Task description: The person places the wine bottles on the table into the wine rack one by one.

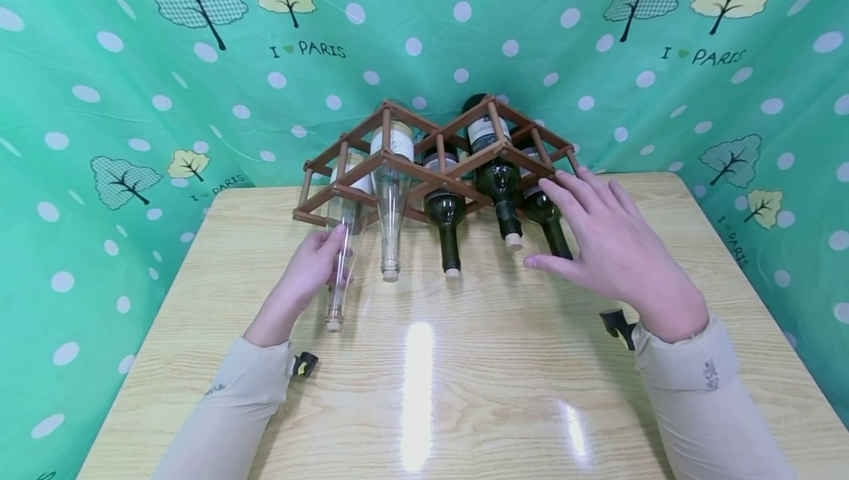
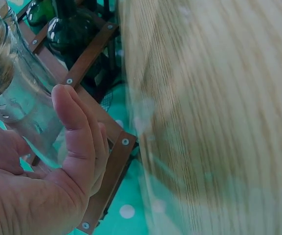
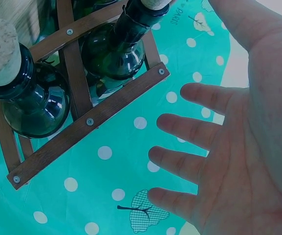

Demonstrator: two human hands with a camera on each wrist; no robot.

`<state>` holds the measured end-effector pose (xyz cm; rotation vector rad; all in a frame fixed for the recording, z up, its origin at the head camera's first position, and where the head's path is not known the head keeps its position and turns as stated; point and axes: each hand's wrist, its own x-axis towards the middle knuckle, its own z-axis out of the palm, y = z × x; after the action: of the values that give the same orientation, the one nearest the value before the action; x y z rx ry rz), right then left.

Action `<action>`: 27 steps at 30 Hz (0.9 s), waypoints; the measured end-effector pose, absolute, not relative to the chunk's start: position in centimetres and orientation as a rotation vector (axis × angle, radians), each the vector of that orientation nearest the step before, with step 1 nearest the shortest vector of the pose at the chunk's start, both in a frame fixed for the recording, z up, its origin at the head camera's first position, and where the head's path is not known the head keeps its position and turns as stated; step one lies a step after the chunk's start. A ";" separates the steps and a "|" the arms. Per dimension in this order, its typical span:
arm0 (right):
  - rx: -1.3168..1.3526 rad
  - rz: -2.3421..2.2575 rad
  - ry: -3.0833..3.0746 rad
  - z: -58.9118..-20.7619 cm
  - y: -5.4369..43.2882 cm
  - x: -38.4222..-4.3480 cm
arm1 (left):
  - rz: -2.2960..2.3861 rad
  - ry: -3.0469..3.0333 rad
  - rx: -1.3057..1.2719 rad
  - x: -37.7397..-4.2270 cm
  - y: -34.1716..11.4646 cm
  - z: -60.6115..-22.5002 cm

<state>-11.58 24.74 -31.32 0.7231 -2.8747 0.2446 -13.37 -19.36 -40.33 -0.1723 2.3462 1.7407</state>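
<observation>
A brown wooden wine rack (image 1: 414,170) stands toward the back of the table, with several corked bottles lying in it, necks toward me. My left hand (image 1: 312,266) holds the neck of the leftmost clear bottle (image 1: 345,214), whose body is within the rack's left end. In the left wrist view, fingers and thumb lie around that clear glass (image 2: 35,112). My right hand (image 1: 620,259) is spread beside the rack's right end, near a dark green bottle (image 1: 540,207); its palm holds nothing in the right wrist view. Contact with the rack cannot be made out.
Between the end bottles lie another clear bottle (image 1: 391,207) and two dark green ones, the lower (image 1: 446,211) and the higher (image 1: 497,178). The wood-grain table (image 1: 497,377) reaches toward me. Behind hangs a green dotted cloth (image 1: 424,23) with printed trees.
</observation>
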 end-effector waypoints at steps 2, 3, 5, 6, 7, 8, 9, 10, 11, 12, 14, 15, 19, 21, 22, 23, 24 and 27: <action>0.722 0.243 -2.878 -31.3 24.7 -11.6 | 1.743 2.350 -0.173 -13.4 -19.4 -40.4; 0.723 0.243 -2.879 -31.3 24.7 -11.5 | 1.749 2.348 -0.175 -13.5 -19.4 -40.4; 0.726 0.240 -2.881 -31.2 24.7 -11.5 | 1.761 2.343 -0.178 -13.6 -19.3 -40.5; 0.728 0.238 -2.880 -31.2 24.7 -11.5 | 1.765 2.341 -0.176 -13.6 -19.3 -40.5; 0.730 0.237 -2.879 -31.2 24.7 -11.5 | 1.770 2.339 -0.173 -13.7 -19.3 -40.5; 0.731 0.235 -2.878 -31.2 24.7 -11.5 | 1.777 2.335 -0.175 -13.7 -19.3 -40.6; 0.731 0.235 -2.877 -31.2 24.7 -11.5 | 1.782 2.332 -0.177 -13.7 -19.3 -40.6; 0.731 0.234 -2.875 -31.2 24.7 -11.5 | 1.786 2.329 -0.186 -13.7 -19.3 -40.6; 0.731 0.234 -2.874 -31.2 24.7 -11.5 | 1.788 2.323 -0.196 -13.7 -19.3 -40.6; 0.731 0.234 -2.873 -31.2 24.7 -11.4 | 1.792 2.315 -0.204 -13.7 -19.3 -40.6; 0.731 0.235 -2.869 -31.2 24.7 -11.4 | 1.802 2.292 -0.239 -13.6 -19.3 -40.5; 0.732 0.238 -2.867 -31.2 24.7 -11.4 | 1.806 2.280 -0.252 -13.5 -19.3 -40.4; 0.737 0.243 -2.861 -31.2 24.7 -11.4 | 1.806 2.253 -0.271 -13.3 -19.3 -40.0; 0.736 0.247 -2.863 -31.2 24.7 -11.3 | 1.794 2.252 -0.267 -13.2 -19.3 -39.8; 0.733 0.248 -2.864 -31.2 24.7 -11.4 | 1.786 2.250 -0.263 -13.2 -19.3 -39.7; 0.731 0.248 -2.866 -31.2 24.8 -11.4 | 1.777 2.253 -0.257 -13.1 -19.3 -39.6; 0.730 0.248 -2.867 -31.2 24.8 -11.4 | 1.773 2.253 -0.252 -13.1 -19.3 -39.6; 0.728 0.244 -2.864 -31.2 24.8 -11.3 | 1.763 2.254 -0.245 -13.0 -19.2 -39.4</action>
<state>-11.31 24.81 -31.16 0.7284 -2.8641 0.2442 -13.02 -19.22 -39.44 -0.2450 2.2538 1.7627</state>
